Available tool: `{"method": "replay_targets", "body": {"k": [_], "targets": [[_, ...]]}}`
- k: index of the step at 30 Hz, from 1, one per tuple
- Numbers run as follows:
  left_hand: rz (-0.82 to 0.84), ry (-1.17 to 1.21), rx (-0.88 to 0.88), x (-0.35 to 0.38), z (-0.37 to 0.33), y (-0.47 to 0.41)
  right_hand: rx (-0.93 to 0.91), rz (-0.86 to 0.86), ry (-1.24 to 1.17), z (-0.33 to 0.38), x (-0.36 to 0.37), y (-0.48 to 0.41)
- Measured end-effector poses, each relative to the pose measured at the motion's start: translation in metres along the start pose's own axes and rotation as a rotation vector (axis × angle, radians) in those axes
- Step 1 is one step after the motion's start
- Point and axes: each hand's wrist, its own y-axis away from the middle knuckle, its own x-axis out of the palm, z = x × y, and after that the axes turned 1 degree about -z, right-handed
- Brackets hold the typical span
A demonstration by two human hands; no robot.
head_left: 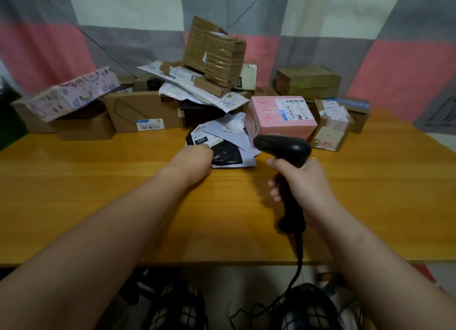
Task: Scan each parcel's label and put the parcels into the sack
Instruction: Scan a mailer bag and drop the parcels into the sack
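Right hand [306, 184], upright scanner [283, 147], nose seemingly leftward

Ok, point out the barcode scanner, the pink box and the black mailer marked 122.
barcode scanner [283, 145]: head view, on its black head.
pink box [271, 118]: head view, on its top face.
black mailer [225, 155]: head view, on its dark wrapping.

Wooden table [123, 193]: parcel heap [197, 95] along far edge, black mailer [225, 154] nearer

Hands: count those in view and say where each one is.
2. The left hand is on the black bag's near edge, in the middle of the table. The right hand grips the scanner just before the pink box. None seems hidden.
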Motion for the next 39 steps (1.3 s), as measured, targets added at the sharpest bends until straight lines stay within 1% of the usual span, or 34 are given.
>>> {"method": "replay_targets", "body": {"k": [5, 8, 10, 11, 14, 15, 17, 18, 19, 21, 24, 25, 26, 28, 29, 31, 33, 35, 37, 39], "targets": [[-0.01, 0.07, 0.154, -0.014, -0.002, 0.088, -0.026, 0.034, -0.01, -0.002, -0.003, 0.016], [0.028, 0.11, 0.163, -0.022, 0.006, 0.118, 0.011, 0.071, 0.02, -0.007, 0.006, 0.026], [0.071, 0.232, 0.087, -0.024, 0.01, 0.125, 0.025, 0.094, -0.004, -0.008, 0.014, 0.034], [0.065, 0.304, 0.043, -0.023, 0.012, 0.124, 0.028, 0.098, -0.02, -0.008, 0.018, 0.037], [-0.046, 0.429, -0.078, -0.016, 0.016, 0.112, 0.02, 0.086, -0.024, -0.009, 0.027, 0.044], [-0.036, 0.427, -0.127, -0.013, 0.016, 0.107, 0.013, 0.076, -0.018, -0.009, 0.028, 0.045], [0.099, 0.411, -0.208, -0.007, 0.013, 0.1, 0.002, 0.051, -0.001, -0.008, 0.028, 0.045], [0.154, 0.41, -0.221, -0.004, 0.01, 0.099, -0.003, 0.043, 0.01, -0.008, 0.027, 0.044], [0.174, 0.412, -0.216, -0.002, 0.006, 0.099, -0.011, 0.038, 0.022, -0.008, 0.026, 0.043], [0.157, 0.429, -0.163, -0.001, -0.003, 0.104, -0.033, 0.038, 0.044, -0.009, 0.022, 0.042], [0.157, 0.56, 0.008, -0.005, -0.015, 0.113, -0.036, 0.036, 0.043, -0.008, 0.021, 0.039], [0.138, 0.606, 0.044, -0.006, -0.019, 0.113, -0.023, 0.035, 0.054, -0.008, 0.021, 0.038], [0.089, 0.623, 0.044, -0.007, -0.02, 0.11, -0.01, 0.04, 0.079, -0.007, 0.022, 0.036], [-0.027, 0.556, -0.05, -0.008, -0.017, 0.098, 0.009, 0.061, 0.164, -0.006, 0.025, 0.032], [-0.052, 0.503, -0.117, -0.007, -0.013, 0.092, 0.01, 0.072, 0.219, -0.006, 0.027, 0.03], [-0.023, 0.463, -0.254, -0.004, -0.005, 0.082, -0.004, 0.098, 0.324, -0.007, 0.031, 0.027], [0.014, 0.607, -0.4, 0.0, 0.002, 0.074, -0.019, 0.122, 0.385, -0.008, 0.034, 0.025], [0.036, 0.759, -0.504, 0.003, 0.006, 0.069, -0.024, 0.127, 0.404, -0.011, 0.034, 0.024], [0.078, 0.871, -0.552, 0.004, 0.009, 0.066, -0.024, 0.132, 0.397, -0.012, 0.034, 0.023], [0.082, 1.033, -0.559, 0.001, 0.01, 0.065, -0.033, 0.13, 0.374, -0.012, 0.033, 0.024]]}}
